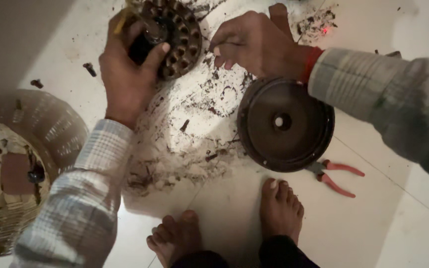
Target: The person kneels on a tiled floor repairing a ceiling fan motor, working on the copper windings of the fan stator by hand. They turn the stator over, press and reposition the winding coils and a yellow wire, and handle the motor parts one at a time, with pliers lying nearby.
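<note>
left hand [127, 69] at top left grips the slotted motor core [177, 37], thumb across its hub. right hand [254, 44] sits just right of the core, fingertips pinched together. dark round cover [285, 124] lies below it.

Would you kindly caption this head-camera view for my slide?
Left hand grips a round slotted metal core; right hand pinches beside it, above a dark round cover.

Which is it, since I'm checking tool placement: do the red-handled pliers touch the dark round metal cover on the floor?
Touching. The head view shows the red-handled pliers with their jaws running under the lower right rim of the dark round metal cover, no gap visible.
</note>
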